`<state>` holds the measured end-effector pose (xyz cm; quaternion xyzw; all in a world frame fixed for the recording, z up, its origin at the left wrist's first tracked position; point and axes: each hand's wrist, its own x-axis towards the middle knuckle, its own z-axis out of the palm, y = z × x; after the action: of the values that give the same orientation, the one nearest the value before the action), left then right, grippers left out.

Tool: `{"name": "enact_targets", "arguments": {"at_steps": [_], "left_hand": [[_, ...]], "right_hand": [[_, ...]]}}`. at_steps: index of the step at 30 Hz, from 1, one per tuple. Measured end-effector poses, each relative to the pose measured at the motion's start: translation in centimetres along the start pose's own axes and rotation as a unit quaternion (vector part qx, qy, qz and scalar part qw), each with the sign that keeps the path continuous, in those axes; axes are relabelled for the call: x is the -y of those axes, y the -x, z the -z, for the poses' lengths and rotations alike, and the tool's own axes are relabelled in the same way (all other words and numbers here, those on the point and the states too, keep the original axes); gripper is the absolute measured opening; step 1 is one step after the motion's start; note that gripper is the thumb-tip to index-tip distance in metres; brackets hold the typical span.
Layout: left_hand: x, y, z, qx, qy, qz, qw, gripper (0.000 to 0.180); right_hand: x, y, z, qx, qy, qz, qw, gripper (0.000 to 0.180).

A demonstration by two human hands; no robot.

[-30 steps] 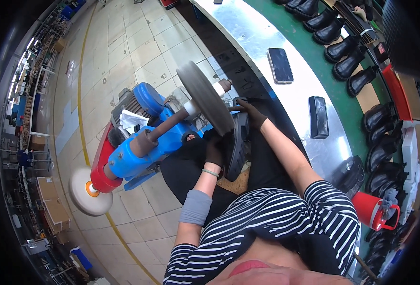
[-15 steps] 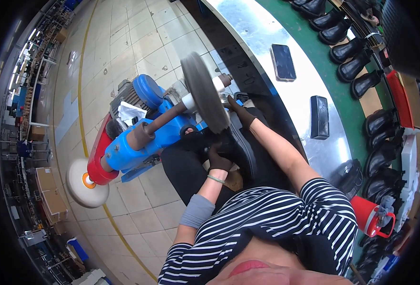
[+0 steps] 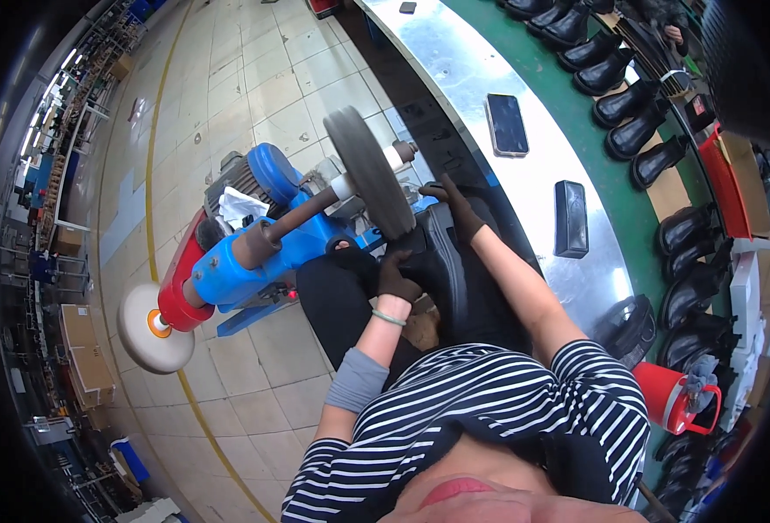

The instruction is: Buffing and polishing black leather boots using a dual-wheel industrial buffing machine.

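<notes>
Left hand (image 3: 395, 277) and right hand (image 3: 459, 202), both gloved and closed, grip a black boot (image 3: 437, 257) against the dark buffing wheel (image 3: 369, 171) of the blue polishing machine (image 3: 254, 253). A red canister (image 3: 674, 397) stands at the steel workbench (image 3: 454, 78) edge.

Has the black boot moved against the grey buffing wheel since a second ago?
Yes. The black boot, held by the left hand and right hand, has come up closer under the grey buffing wheel.

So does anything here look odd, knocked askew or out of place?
Nothing much. Both hands, left hand and right hand, press a black boot to the dark buffing wheel. Only a crumpled white rag stuffed atop the blue machine looks untidy.
</notes>
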<state>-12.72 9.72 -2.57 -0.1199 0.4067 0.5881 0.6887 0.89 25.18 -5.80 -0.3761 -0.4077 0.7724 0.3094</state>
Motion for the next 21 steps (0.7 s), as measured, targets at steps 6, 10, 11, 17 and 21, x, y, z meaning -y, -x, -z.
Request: {"name": "enact_targets", "arguments": {"at_steps": [6,10,11,17,21], "left_hand": [[1.4,-5.1,-1.0,0.05,0.135,0.161,0.976,0.027],[3.8,-3.2,-0.5,0.146,0.155,0.12,0.97,0.015],[4.2,-3.0,0.2,0.167,0.147,0.08,0.972,0.019],[2.3,0.1,-0.3,0.124,-0.005,-0.058,0.991,0.032],[2.2,-4.4,-1.0,0.177,-0.078,-0.094,0.976,0.042]], "right_hand": [[-1.1,5.1,1.9,-0.085,-0.124,0.075,0.986,0.076],[3.8,10.3,-1.8,-0.136,0.063,0.131,0.98,0.069],[4.9,10.7,-2.1,-0.123,0.123,0.118,0.978,0.077],[8.3,14.6,-7.8,-0.084,0.447,0.322,0.83,0.084],[4.3,12.1,-9.1,-0.079,0.518,0.373,0.766,0.083]]}}
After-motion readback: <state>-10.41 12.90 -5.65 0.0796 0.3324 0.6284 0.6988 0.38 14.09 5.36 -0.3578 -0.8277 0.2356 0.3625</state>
